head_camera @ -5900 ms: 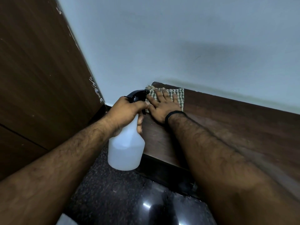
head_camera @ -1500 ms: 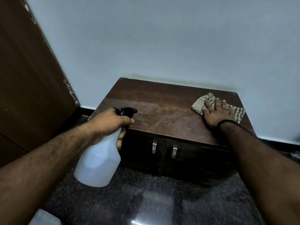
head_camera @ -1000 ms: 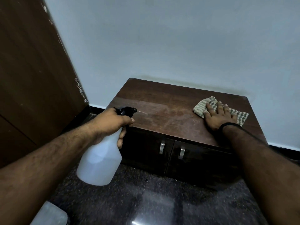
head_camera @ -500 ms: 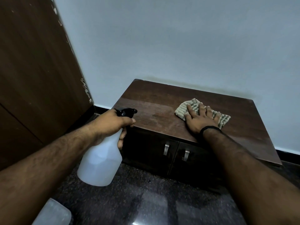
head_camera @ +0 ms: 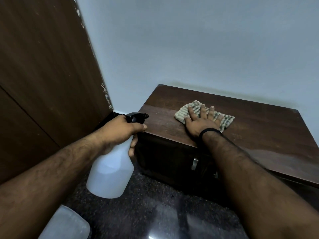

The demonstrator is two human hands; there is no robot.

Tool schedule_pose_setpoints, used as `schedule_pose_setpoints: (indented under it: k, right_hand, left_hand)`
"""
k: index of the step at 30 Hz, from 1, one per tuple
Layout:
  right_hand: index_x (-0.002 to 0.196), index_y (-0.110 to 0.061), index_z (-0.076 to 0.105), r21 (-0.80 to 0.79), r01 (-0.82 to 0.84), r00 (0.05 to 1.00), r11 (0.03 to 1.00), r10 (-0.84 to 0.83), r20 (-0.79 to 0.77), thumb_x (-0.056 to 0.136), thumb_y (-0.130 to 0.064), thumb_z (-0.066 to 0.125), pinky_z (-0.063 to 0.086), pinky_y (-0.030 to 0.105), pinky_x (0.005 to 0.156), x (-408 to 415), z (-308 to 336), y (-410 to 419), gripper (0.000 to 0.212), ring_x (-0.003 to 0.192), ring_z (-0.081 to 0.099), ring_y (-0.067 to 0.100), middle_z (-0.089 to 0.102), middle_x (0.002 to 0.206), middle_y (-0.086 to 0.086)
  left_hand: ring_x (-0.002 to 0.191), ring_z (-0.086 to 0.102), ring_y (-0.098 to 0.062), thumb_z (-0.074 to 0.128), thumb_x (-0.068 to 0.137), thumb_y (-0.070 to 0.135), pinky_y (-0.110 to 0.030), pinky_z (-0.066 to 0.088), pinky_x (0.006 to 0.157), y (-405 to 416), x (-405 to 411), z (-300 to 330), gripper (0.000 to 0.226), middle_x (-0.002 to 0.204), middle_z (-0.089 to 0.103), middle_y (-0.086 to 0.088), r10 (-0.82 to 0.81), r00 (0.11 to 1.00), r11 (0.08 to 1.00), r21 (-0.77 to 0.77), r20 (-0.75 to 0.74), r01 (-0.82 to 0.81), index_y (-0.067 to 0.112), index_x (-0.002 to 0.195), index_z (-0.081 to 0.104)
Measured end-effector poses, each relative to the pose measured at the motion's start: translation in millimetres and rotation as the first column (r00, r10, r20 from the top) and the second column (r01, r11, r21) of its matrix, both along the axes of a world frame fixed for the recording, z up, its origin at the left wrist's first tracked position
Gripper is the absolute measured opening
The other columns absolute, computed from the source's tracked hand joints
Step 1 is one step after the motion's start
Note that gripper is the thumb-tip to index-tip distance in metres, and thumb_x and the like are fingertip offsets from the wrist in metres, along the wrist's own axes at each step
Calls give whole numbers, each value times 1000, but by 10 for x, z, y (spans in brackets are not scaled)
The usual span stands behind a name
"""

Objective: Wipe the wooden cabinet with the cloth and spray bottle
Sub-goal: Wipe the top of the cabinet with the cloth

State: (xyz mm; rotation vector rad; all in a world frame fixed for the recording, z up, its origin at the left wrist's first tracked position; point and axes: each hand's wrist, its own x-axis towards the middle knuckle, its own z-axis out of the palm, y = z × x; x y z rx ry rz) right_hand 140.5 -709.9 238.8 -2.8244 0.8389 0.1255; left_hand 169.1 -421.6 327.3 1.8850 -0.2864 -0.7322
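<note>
- Since half a second ago, the right hand [head_camera: 200,121] and the cloth [head_camera: 205,114] under it have slid leftward along the cabinet top, from near its middle toward its left end.
- Fingers spread wide and flat, the right hand presses the cloth down; a thin black band [head_camera: 209,131] circles the wrist.
- Crumpled into a rough oblong, the cloth is a woven fabric with pale and dark checks, lying on the left half of the top.
- Smooth dark wood with a lengthwise grain forms the wooden cabinet [head_camera: 259,128], a low box with a metal door handle [head_camera: 194,163] on its front.
- Off the cabinet's left corner, the left hand [head_camera: 119,133] is curled tightly around the neck of the spray bottle [head_camera: 110,175], a translucent white plastic body with a black trigger head, held in the air.
- Below lies a speckled, glossy dark floor [head_camera: 155,213]; a pale plain wall [head_camera: 189,49] rises behind.
</note>
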Motion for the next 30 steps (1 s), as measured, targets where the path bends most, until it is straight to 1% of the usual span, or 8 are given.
schedule_pose_setpoints:
  k: [3, 8, 12, 15, 19, 22, 26, 30]
  right_hand:
    - [156, -51, 1, 3, -58, 998, 998, 58, 8, 97, -63, 13, -18, 67, 114, 314, 3, 243, 62, 152, -22, 36, -15, 169, 0]
    - [156, -53, 2, -4, -210, 978, 978, 210, 10, 96, -63, 13, -17, 66, 115, 750, -5, 665, 61, 153, -20, 33, -12, 169, -3]
    - [153, -58, 0, -28, -432, 902, 901, 432, -11, 96, -66, 12, -13, 61, 118, 798, -8, 777, 59, 154, -18, 26, -11, 169, -9]
    - [152, -60, 2, -32, -518, 855, 855, 519, 26, 94, -67, 11, -14, 60, 118, 663, -68, 780, 59, 154, -16, 22, -8, 169, -12]
    - [152, -59, 3, -50, -529, 845, 847, 532, 59, 87, -72, 4, -14, 60, 118, 410, -152, 670, 66, 155, -15, 19, -6, 168, -16]
    - [151, -59, 3, -54, -506, 859, 861, 508, 64, 82, -75, -2, -15, 59, 118, 190, -183, 484, 71, 154, -16, 18, -8, 168, -17]
    - [149, -63, -2, -50, -453, 887, 890, 455, 77, 84, -76, -1, -17, 57, 118, -230, -201, 121, 66, 154, -18, 15, -10, 167, -20]
    - [145, -69, -6, -51, -386, 919, 921, 389, 63, 85, -76, 1, -17, 56, 118, -689, -168, -247, 60, 153, -19, 14, -11, 167, -20]
  left_hand:
    - [35, 53, -28, 64, 105, 16, -32, 53, 50, 107, 66, 38, 14, 49, 54, -15, 14, 1000, 1000, -6, 17, -14, 4, 112, 65]
    - [37, 51, -28, 63, 105, 15, -34, 53, 56, 277, 178, 26, 31, 48, 53, -14, 31, 999, 1000, -4, 13, -31, -9, 124, 62]
    - [36, 52, -28, 63, 105, 15, -33, 52, 53, 266, 211, -8, 26, 49, 54, -15, 40, 999, 999, -15, 2, -39, -7, 118, 65]
    - [34, 52, -28, 65, 103, 14, -34, 52, 51, 140, 167, -83, 24, 50, 53, -18, 51, 999, 998, -28, -12, -51, -8, 112, 66]
    - [33, 53, -29, 66, 101, 14, -31, 51, 46, -134, 50, -226, 35, 52, 52, -23, 27, 999, 998, -60, 24, -26, -15, 123, 63]
    - [31, 53, -28, 66, 101, 12, -32, 51, 46, -356, -76, -316, 28, 48, 50, -21, 17, 1000, 991, -132, 6, -16, -6, 122, 65]
    - [36, 55, -29, 67, 100, 15, -34, 52, 50, -669, -313, -444, 39, 49, 51, -21, -24, 999, 983, -181, -33, 17, -19, 118, 62]
    - [40, 56, -32, 70, 96, 20, -39, 52, 56, -1006, -563, -504, 44, 49, 52, -21, -71, 995, 977, -207, -66, 56, -22, 100, 61]
